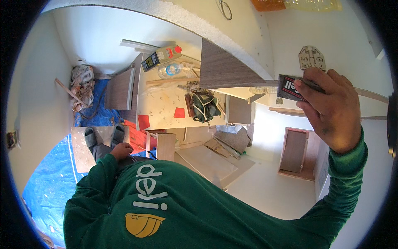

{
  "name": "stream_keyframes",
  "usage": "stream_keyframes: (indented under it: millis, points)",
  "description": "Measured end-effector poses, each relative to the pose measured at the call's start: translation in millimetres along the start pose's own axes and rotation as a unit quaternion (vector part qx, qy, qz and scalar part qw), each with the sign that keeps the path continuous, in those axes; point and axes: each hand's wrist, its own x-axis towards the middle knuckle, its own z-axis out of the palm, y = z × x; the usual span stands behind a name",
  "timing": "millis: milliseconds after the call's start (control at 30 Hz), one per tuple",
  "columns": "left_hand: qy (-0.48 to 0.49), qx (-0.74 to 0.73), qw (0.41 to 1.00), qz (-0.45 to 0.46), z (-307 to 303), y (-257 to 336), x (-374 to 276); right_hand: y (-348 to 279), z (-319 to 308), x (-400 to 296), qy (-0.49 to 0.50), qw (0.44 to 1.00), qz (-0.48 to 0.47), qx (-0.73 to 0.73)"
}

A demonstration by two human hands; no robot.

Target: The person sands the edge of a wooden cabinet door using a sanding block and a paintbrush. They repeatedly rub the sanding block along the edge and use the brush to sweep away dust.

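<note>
My right hand [329,105], raised at the right, grips a small dark rectangular block [287,88] with red stripes and white lettering. The block lies against the thin edge of a cabinet panel. Just above my fingers a metal concealed cabinet hinge [312,58] is fixed to the pale inner surface. Dark wood-grain cabinet facing [231,67] extends to the left of the block. My left hand [122,151] hangs low beside my thigh, its fingers loosely curled; whether they enclose anything small is hidden.
Below, a worktop [161,109] bears a jug with a red cap [163,57], a plastic bottle [171,71] and a dark green bag [205,105]. A loose wood-grain panel [119,90] leans beside it. My feet are on a board [79,152] over blue sheeting [53,183].
</note>
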Motion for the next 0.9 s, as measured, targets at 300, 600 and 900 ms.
stream_keyframes:
  millis: [300,600,900]
  points:
    - [-0.004,-0.02,1.0,-0.02,-1.5,1.2,-0.2,3.4,-0.5,2.1,0.003,1.0,-0.007,0.0]
    - [0.006,-0.026,1.0,-0.007,-3.1,-7.5,6.5,4.6,3.7,2.4,0.024,0.999,-0.021,-0.013]
    - [0.008,-0.033,0.999,-0.008,-9.2,-20.2,1.5,0.9,5.0,3.9,0.022,1.0,-0.019,-0.007]
